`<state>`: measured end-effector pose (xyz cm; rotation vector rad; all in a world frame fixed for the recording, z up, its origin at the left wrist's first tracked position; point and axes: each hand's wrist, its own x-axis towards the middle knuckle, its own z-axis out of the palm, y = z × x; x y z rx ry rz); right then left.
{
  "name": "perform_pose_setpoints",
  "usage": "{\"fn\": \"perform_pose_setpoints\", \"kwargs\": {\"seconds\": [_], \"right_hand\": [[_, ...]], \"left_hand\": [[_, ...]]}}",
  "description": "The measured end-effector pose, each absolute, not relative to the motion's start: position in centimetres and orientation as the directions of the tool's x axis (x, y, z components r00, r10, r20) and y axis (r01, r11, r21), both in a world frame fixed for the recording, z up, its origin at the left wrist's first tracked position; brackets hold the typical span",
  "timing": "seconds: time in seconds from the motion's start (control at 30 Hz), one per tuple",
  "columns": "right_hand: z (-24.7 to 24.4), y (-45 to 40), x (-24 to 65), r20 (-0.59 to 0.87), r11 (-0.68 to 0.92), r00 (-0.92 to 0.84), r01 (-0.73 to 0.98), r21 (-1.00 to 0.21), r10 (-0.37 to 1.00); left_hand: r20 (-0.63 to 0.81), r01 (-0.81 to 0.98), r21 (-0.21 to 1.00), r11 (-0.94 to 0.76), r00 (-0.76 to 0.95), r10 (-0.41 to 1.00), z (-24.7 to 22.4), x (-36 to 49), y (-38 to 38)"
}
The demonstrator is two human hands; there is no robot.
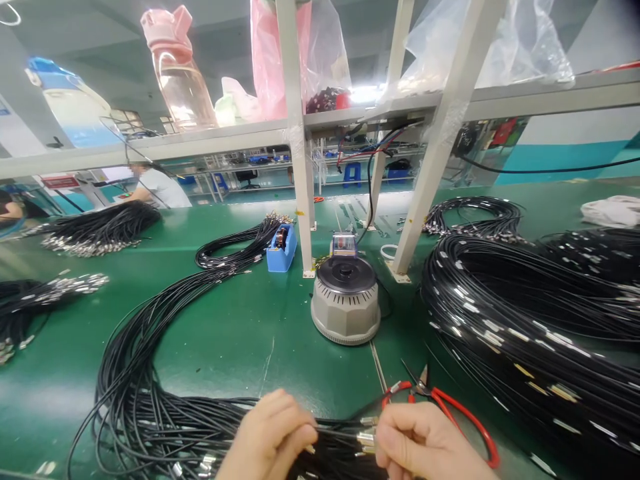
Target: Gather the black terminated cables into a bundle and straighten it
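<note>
My left hand [277, 433] is closed over the bundle of black cables [200, 413] at the front of the bench, thumb and fingers pressed together; what they pinch is too small to name. Close on its right, my right hand [417, 437] has its fingers curled in beside the silvery connector ends [367, 438], and anything between them is hidden. Just beyond my right hand lie red-handled scissors [463, 417], with their dark blades pointing away.
A round grey device [345, 303] stands mid-bench, with a blue tape dispenser [282, 250] to its left. Large black cable coils [500, 327] fill the right side. More cable bundles [107, 227] lie at left. Shelf posts [300, 167] rise from the bench. A person [160, 187] sits beyond.
</note>
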<state>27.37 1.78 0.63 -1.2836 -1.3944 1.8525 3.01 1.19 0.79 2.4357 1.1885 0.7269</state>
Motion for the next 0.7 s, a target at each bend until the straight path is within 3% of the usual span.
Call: {"fn": "perform_pose_setpoints", "kwargs": {"seconds": [0.1,0.23,0.3,0.4,0.5,0.57,0.7], "right_hand": [[0.2,2.1,27.5,-0.381,-0.342,-0.421,0.166,-0.925,0.823],[0.1,2.1,27.6,-0.331,-0.249,-0.380,0.248,-0.936,0.864],[0.3,1.9,27.7,-0.300,-0.188,-0.349,0.321,-0.928,0.887],[0.8,1.6,28.1,-0.231,-0.074,-0.303,0.453,-0.888,0.924],[0.9,1.3,28.7,-0.176,0.018,-0.288,0.564,-0.826,0.941],[0.7,1.0,29.2,-0.174,0.040,-0.286,0.613,-0.789,0.942],[0.3,0.8,29.8,-0.163,0.081,-0.294,0.667,-0.740,0.942]], "left_hand": [[0.267,0.709,0.490,-0.506,0.431,0.862,-0.1,-1.4,0.6],[0.391,0.896,0.280,-0.346,0.222,0.893,-1.2,-4.2,-0.6],[0.450,0.899,0.144,-0.414,0.313,0.836,-1.7,-3.1,-1.1],[0.455,0.754,-0.053,-0.655,0.602,0.656,-2.7,1.0,-1.6],[0.403,0.683,-0.233,-0.692,0.716,0.570,-3.6,5.3,-1.8],[0.387,0.700,-0.263,-0.664,0.707,0.592,-4.0,7.2,-1.9],[0.425,0.724,-0.199,-0.661,0.671,0.607,-4.9,8.3,-2.8]]}}
